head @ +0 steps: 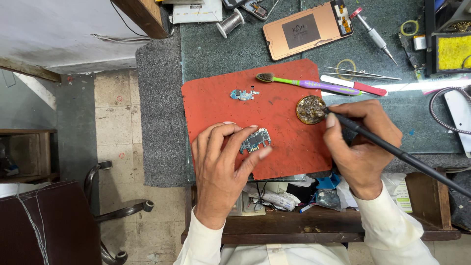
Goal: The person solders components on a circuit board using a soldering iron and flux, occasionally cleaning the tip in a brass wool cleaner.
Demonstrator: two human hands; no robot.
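Sleeves of pale cream cloth lead up from the near edge to two bare hands over a worn red rubber mat [289, 152] that lies on the dark green table [211, 49]. On the left, the left hand [223, 167] has its fingers curled around a small blue-green circuit board [255, 141], pinching it by its edges against the mat. On the right, the right hand [363, 142] is closed like a pen grip on a slim black soldering iron [392, 149], whose tip touches a round brass tin of dirty flux [311, 109] at the mat's right edge. Farther up the mat lies a smaller blue circuit piece [244, 94], well apart from the held board. Beyond it rests a green and purple toothbrush [304, 82], then metal tweezers [363, 73], a copper-backed phone screen panel [306, 29] and a spool of solder wire [230, 22].
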